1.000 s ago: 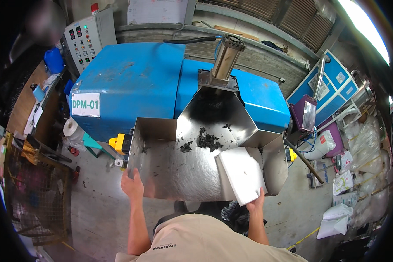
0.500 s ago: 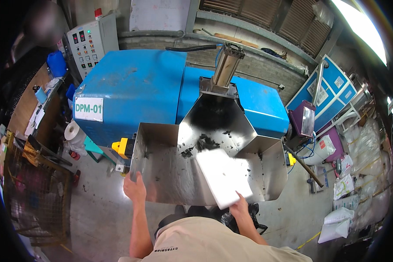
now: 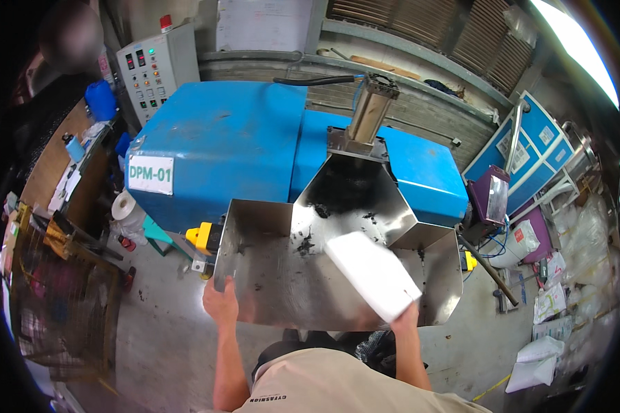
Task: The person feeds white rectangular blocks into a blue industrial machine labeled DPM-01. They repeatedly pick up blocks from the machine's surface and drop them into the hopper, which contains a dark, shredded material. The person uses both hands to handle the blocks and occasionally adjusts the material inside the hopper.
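A wide bare-metal feed tray [image 3: 272, 292] spreads out before me, its throat narrowing toward the blue machine. My left hand [image 3: 220, 301] is closed round the tray's left front rim. Gripped at its near right corner, a white rectangular slab [image 3: 372, 275] lies tilted over the tray in my right hand [image 3: 406, 316]; its far end is at the tray's floor, though contact there cannot be made out. Dark scraps [image 3: 305, 244] are scattered on the metal beyond the slab, with more black residue [image 3: 320, 210] up in the throat.
The blue machine [image 3: 220, 138] stands behind the tray, topped by a metal cylinder [image 3: 370, 113]. A grey control cabinet [image 3: 148, 79] is at the far left. Yellow boxes [image 3: 200, 237] flank the tray. A metal bar [image 3: 492, 270] juts out at right, near plastic bags [image 3: 534, 365].
The slab has swung, its near end moving right with my right hand. The clump of dark scraps has thinned and shifted up the throat. My left hand stays on the rim.
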A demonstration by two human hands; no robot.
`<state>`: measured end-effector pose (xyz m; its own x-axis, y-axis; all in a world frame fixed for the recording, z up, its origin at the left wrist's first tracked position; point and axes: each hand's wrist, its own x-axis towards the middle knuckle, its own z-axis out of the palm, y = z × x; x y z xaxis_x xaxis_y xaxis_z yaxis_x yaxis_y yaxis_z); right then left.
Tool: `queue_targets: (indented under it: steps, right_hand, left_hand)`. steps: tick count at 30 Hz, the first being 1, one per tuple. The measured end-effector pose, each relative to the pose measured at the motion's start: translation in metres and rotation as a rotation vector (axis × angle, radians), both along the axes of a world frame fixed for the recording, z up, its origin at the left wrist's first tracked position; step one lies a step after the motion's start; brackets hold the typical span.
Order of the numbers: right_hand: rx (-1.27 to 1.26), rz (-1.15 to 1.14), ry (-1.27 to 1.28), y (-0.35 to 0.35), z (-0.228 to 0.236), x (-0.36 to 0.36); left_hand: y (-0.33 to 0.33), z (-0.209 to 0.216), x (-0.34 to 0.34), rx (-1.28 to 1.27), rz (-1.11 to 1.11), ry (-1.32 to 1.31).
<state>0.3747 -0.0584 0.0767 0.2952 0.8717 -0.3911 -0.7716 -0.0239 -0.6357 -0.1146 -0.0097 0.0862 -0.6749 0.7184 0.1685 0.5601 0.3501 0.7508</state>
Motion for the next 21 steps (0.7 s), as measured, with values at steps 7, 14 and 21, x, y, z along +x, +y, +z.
queue_targets:
  steps: [7,14,21]
  right_hand:
    - [-0.131,0.013,0.087,-0.102,-0.031,0.091]
    - [-0.365,-0.067,-0.083,-0.132,-0.045,0.099]
    - [-0.444,-0.13,-0.325,-0.113,-0.032,0.072]
  left_hand:
    - [0.011,0.052,-0.009,-0.027,-0.223,-0.299]
    - [0.038,0.031,-0.021,-0.074,-0.179,-0.227]
    - [0.036,0.02,-0.026,-0.033,-0.13,-0.21]
